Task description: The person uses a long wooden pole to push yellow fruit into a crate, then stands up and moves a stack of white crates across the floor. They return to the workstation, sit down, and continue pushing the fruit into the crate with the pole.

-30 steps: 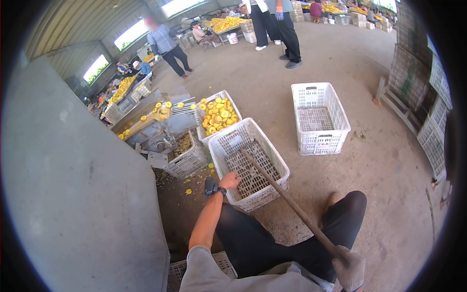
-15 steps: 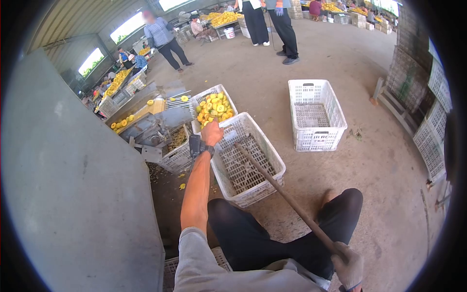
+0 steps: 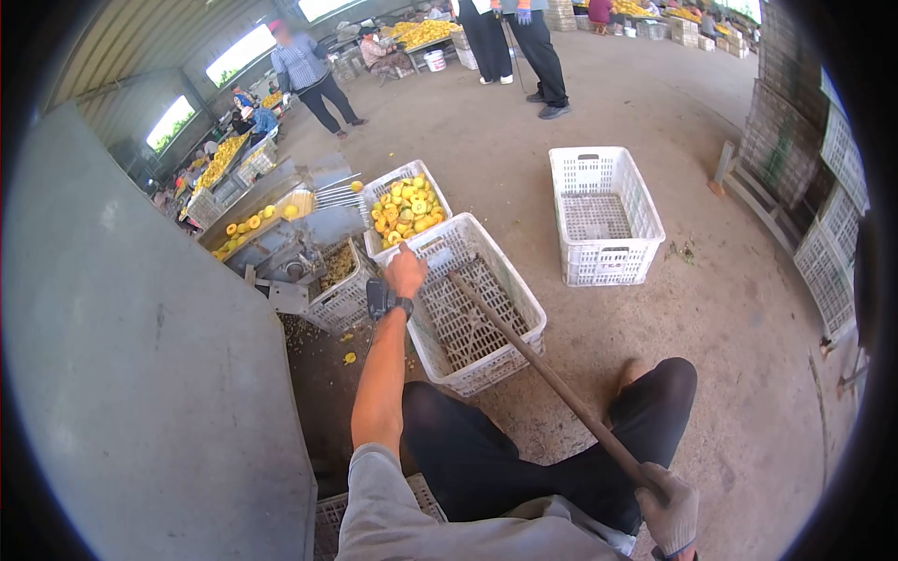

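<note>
My bare left hand (image 3: 405, 273), with a dark device strapped at the wrist, is at the left rim of a near white plastic crate (image 3: 537, 329). Its fingers look curled; what they hold, if anything, is hidden. Just beyond it, a second white crate (image 3: 443, 199) holds yellow fruit (image 3: 408, 208), some cut in half, like peaches. My gloved right hand (image 3: 669, 512) is closed round a long wooden stick (image 3: 552, 379) beside my right knee. The stick slants forward, its far end over the near crate, whose slatted bottom shows.
At left stand a large grey metal panel (image 3: 159, 327) and a machine (image 3: 295, 262) with fruit on its chute. A scrap-filled crate (image 3: 348, 297) sits below it. Another white crate (image 3: 610, 265) stands right. Several people are farther back, and crates are stacked (image 3: 781, 140) at right.
My left hand has drawn back slightly toward me, away from the fruit. More fruit lies on the machine's chute, one piece at its rods. My right hand keeps its hold on the stick.
</note>
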Action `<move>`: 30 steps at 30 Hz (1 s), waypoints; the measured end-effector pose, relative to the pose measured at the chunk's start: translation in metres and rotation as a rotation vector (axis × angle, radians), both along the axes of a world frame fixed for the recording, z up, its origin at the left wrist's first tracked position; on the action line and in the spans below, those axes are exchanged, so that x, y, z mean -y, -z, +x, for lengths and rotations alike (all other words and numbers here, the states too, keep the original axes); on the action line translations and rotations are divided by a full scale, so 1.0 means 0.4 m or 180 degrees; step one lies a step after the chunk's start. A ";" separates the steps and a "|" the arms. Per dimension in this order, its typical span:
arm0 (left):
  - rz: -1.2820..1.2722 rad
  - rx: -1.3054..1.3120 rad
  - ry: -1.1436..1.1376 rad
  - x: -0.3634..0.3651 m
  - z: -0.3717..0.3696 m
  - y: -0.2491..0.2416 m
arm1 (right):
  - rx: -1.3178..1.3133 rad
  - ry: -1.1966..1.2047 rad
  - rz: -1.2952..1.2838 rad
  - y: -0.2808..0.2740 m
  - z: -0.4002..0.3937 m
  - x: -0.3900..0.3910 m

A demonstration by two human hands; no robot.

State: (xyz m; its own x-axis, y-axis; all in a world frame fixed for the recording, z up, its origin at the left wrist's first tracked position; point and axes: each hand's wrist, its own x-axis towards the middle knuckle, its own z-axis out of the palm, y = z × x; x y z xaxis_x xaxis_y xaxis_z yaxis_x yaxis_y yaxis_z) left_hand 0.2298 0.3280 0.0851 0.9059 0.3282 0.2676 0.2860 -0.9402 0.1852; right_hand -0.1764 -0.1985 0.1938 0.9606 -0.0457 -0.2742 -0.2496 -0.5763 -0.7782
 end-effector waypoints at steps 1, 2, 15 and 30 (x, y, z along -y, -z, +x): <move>-0.0008 -0.0040 -0.0002 0.008 -0.016 0.016 | -0.0008 -0.0007 -0.0022 -0.004 0.001 0.000; -0.0020 -0.0078 -0.0008 0.014 -0.030 0.032 | -0.0013 -0.0018 -0.0048 -0.006 0.003 0.001; 0.0049 -0.0138 0.0187 0.039 0.005 -0.030 | -0.0032 -0.0019 -0.0104 -0.002 0.003 0.000; 0.0262 0.0578 0.0329 0.087 0.033 -0.133 | 0.0284 0.0041 -0.0064 0.013 -0.008 0.006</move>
